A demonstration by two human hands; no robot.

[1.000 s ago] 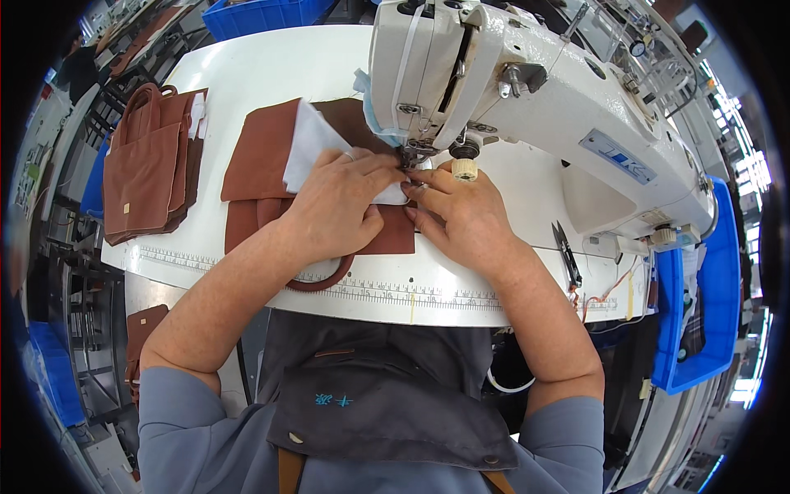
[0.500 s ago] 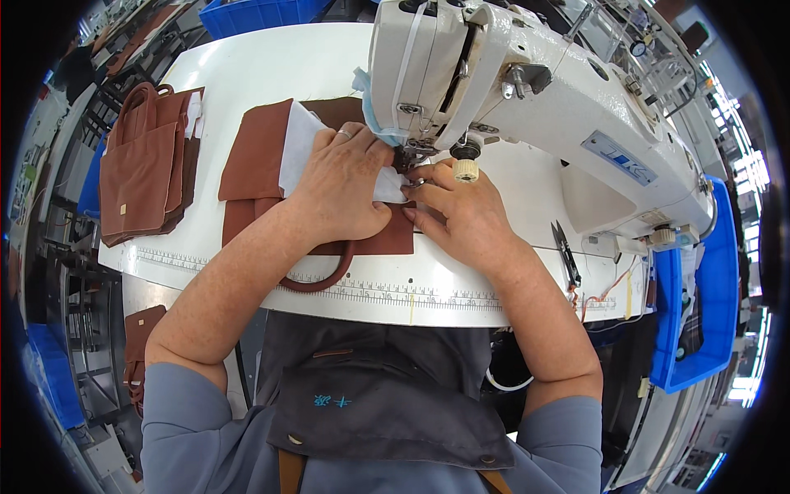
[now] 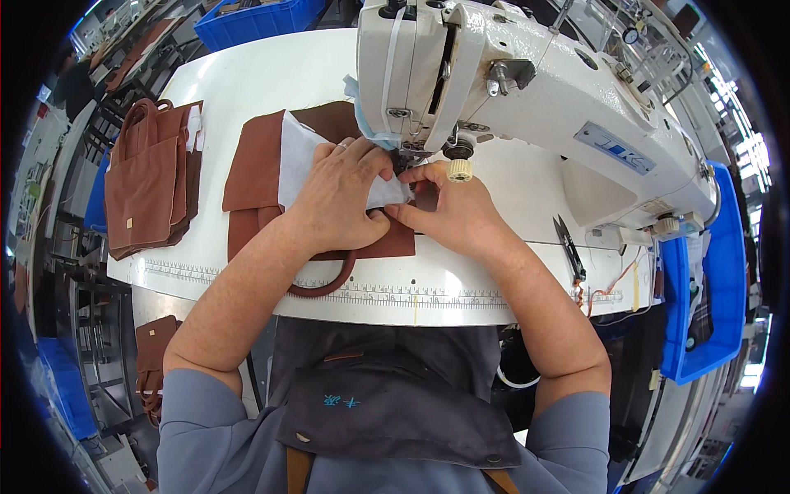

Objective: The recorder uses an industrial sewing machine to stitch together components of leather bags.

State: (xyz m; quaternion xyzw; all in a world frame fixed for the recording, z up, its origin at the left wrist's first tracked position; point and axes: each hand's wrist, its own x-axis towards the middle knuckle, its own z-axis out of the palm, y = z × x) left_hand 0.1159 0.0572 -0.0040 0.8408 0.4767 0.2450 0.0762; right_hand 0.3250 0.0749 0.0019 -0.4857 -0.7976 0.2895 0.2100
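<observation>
My left hand (image 3: pixel 337 202) is curled on a white fabric piece (image 3: pixel 295 157), fingertips pressed near the presser foot (image 3: pixel 404 162) and thumb bent. My right hand (image 3: pixel 443 206) pinches the fabric's right corner with thumb and forefinger, just below the needle area, which is partly hidden. The white piece lies over brown leather panels (image 3: pixel 251 162); a brown loop handle (image 3: pixel 321 287) hangs out below them. The white sewing machine (image 3: pixel 518 107) stands over the work, with a light blue cloth (image 3: pixel 352 90) on its left side.
A stack of brown leather bags (image 3: pixel 144 193) lies at left on the white tabletop (image 3: pixel 222 74), more leather pieces (image 3: pixel 155 346) below. Black snips (image 3: pixel 569 251) lie right of my hand. Blue bins stand at right (image 3: pixel 704 329) and back (image 3: pixel 255 20). A dark-clothed person (image 3: pixel 72 86) is far left.
My right thumb has moved up and left onto the white fabric's corner. My left fingers have bent more. The view has shifted slightly.
</observation>
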